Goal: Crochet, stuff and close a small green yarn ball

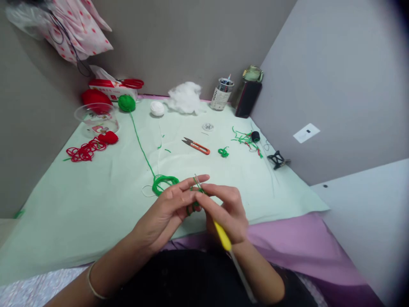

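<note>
Close to the table's front edge, my right hand [228,209] grips a crochet hook [223,235] by its yellow handle, the thin metal tip pointing up and away. My left hand [174,204] meets it, thumb and fingers pinching a small piece of green yarn work [192,207], mostly hidden by the fingers. Green yarn wraps round the left fingers, and the index finger stretches out beside the hook tip. Just beyond the left hand lies a loose coil of green yarn [155,186]. A strand runs from there back to a green yarn ball [127,103].
Orange thread snips [196,146] and a small green crocheted piece [223,152] lie ahead. White stuffing [185,98], a white yarn ball [157,108] and a pen can [222,94] stand behind. Red yarn [84,150] and a plastic tub [110,123] sit left; yarn scraps [244,138] right.
</note>
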Tool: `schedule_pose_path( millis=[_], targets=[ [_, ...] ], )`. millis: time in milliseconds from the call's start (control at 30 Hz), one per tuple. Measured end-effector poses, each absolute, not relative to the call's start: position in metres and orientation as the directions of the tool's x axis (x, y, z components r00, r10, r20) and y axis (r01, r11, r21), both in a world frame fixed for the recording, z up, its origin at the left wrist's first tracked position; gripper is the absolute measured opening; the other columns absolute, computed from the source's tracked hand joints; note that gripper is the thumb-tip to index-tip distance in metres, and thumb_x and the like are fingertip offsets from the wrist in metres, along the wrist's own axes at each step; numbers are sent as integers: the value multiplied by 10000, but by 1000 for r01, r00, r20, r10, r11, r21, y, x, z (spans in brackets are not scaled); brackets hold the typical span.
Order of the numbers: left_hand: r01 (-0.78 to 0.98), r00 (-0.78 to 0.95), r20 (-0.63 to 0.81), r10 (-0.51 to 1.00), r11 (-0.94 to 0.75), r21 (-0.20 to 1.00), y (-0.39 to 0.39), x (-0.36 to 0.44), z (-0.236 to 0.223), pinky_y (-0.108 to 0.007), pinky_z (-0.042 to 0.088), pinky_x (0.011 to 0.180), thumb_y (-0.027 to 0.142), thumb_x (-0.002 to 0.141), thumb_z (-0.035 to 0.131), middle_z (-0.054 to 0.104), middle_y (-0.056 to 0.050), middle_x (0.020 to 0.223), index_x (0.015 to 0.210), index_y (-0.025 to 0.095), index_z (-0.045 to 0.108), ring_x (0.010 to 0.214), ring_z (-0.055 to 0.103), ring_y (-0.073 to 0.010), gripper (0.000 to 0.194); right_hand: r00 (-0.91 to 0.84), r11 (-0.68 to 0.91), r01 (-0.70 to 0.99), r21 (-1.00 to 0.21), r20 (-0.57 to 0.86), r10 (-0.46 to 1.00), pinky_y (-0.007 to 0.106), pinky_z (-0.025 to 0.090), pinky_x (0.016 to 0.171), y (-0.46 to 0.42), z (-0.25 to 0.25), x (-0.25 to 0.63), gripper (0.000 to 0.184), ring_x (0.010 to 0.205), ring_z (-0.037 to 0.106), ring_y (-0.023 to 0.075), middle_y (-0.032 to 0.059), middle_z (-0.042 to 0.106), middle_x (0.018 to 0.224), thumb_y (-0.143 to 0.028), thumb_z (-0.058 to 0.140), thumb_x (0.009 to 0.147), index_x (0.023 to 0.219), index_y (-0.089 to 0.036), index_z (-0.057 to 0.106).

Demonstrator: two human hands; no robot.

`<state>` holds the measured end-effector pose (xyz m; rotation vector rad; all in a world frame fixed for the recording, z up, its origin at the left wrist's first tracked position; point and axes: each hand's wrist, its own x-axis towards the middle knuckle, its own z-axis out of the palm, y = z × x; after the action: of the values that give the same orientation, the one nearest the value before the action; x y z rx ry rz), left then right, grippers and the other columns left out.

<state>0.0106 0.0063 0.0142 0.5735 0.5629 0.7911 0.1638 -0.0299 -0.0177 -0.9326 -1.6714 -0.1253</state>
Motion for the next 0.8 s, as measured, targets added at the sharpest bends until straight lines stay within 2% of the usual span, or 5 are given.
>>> schedule_pose_path(
  millis=[167, 333, 467, 600, 800],
  targets=[
    [-486, 581, -228, 782, 557, 673, 15, 0, 13, -214, 451, 739, 241, 843, 806, 621, -15, 872, 1238, 178, 784, 775, 517, -104, 400, 237, 623, 95, -777, 625, 744, 325, 574, 634, -23, -2, 169, 218, 723, 674, 164, 42, 746, 923, -181, 603, 1021, 1100, -271, 785],
    [-394, 547, -227, 806, 487, 780, 12, 0, 16, -247, 423, 831, 261, 847, 819, 629, -7, 934, 1289, 256, 752, 844, 530, -121, 447, 196, 445, -259, -857, 405, 893, 272, 537, 588, -20, 3, 171, 129, 641, 640, 124, 25, 729, 857, -269, 667, 998, 982, -231, 790],
    [-363, 517, -199, 832, 424, 829, 9, 5, 17, -281, 410, 886, 287, 839, 826, 639, -16, 938, 1208, 270, 776, 925, 548, -157, 372, 170, 424, -267, -865, 391, 905, 274, 563, 659, -21, -1, 169, 138, 711, 665, 123, 31, 749, 939, -265, 656, 1009, 1008, -236, 791],
    [-365, 497, -185, 848, 398, 841, 10, 5, 16, -262, 388, 792, 299, 849, 808, 606, 0, 861, 985, 232, 779, 831, 507, -136, 155, 271, 483, -187, -855, 427, 862, 285, 577, 656, -23, -1, 169, 162, 720, 686, 129, 25, 735, 961, -232, 626, 1024, 1025, -250, 787],
    [-353, 492, -213, 844, 417, 838, 10, 3, 16, -261, 363, 762, 307, 851, 797, 570, 11, 847, 963, 224, 747, 809, 484, -133, 147, 315, 569, -77, -819, 521, 793, 299, 567, 652, -27, 3, 169, 169, 739, 698, 140, 28, 722, 943, -208, 616, 1027, 1044, -242, 781]
  ],
)
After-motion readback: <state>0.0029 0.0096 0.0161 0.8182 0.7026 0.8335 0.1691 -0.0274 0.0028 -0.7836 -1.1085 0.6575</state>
